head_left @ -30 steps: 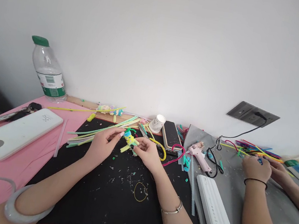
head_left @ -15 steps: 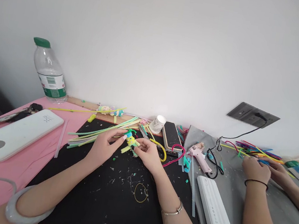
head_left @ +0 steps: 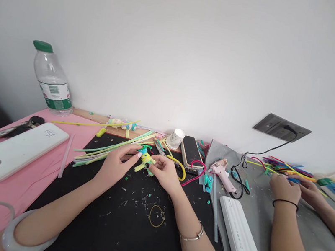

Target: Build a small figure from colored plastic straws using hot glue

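Note:
Between my two hands is a small pipe-cleaner figure (head_left: 145,159) in yellow, blue and green, held above the black mat (head_left: 101,225). My left hand (head_left: 121,161) pinches its upper left side near the blue and green part. The fingers of my right hand (head_left: 163,171) close on its right side, hiding part of it. Pale green and yellow pipe cleaners (head_left: 96,154) lie in a bundle behind my left hand. Just beyond my right hand are a curved yellow pipe cleaner (head_left: 182,168) and a pair of pliers or scissors (head_left: 160,146), partly covered.
At left are a power bank (head_left: 20,149) on pink sheeting and a bottle (head_left: 53,82). A paper cup (head_left: 174,139), phone (head_left: 191,151), pink glue gun (head_left: 222,174) and white power strip or bank (head_left: 241,234) stand rightward. Another person's hands (head_left: 286,191) work at far right.
The view has shifted slightly, moving the surroundings a little left in the picture. Both my hands keep their grip on the figure, with hardly any movement.

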Action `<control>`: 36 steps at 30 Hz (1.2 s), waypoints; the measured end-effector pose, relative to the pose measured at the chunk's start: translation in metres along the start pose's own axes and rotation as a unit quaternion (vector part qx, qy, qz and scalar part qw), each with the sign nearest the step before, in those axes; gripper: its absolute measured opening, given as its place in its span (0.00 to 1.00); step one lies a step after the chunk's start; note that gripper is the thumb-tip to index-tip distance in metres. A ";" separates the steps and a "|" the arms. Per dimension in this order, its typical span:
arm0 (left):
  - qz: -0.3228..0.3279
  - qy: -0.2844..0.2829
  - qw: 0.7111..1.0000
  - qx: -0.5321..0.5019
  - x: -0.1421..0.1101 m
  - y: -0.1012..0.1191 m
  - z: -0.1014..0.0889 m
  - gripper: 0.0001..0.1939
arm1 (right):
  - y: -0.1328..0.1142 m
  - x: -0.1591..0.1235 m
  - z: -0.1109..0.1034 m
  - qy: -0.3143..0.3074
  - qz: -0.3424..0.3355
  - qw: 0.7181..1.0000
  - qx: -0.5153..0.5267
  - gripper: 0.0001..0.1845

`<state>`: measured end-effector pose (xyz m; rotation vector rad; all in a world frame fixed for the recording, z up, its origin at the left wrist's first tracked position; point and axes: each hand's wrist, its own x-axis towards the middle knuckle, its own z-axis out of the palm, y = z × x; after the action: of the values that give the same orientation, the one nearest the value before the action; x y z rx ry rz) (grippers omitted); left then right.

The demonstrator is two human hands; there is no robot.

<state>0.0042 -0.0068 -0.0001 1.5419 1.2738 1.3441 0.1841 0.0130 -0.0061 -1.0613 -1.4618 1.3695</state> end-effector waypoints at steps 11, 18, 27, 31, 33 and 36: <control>0.001 -0.007 1.000 -0.001 -0.001 -0.002 0.001 0.18 | -0.001 0.000 0.001 -0.001 0.001 1.000 -0.002 0.14; 0.002 -0.003 1.000 -0.011 -0.001 -0.003 0.002 0.18 | 0.001 0.001 0.000 -0.001 0.001 1.000 0.002 0.15; -0.012 -0.020 0.998 -0.054 -0.002 -0.003 0.001 0.19 | -0.001 0.000 0.000 -0.001 -0.001 1.000 0.010 0.15; -0.014 -0.031 0.997 -0.068 -0.002 -0.002 0.002 0.20 | -0.002 0.000 -0.002 -0.008 0.005 1.000 0.023 0.16; -0.025 -0.037 0.996 -0.083 -0.002 -0.001 0.002 0.23 | -0.002 0.000 -0.002 -0.008 0.009 0.999 0.035 0.17; -0.062 -0.046 0.990 -0.115 -0.002 0.005 0.002 0.32 | -0.003 -0.001 -0.003 -0.001 0.007 0.998 0.059 0.19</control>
<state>0.0070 -0.0093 0.0035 1.3284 1.0973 1.2775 0.1866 0.0128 -0.0032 -0.9976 -1.3584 1.4487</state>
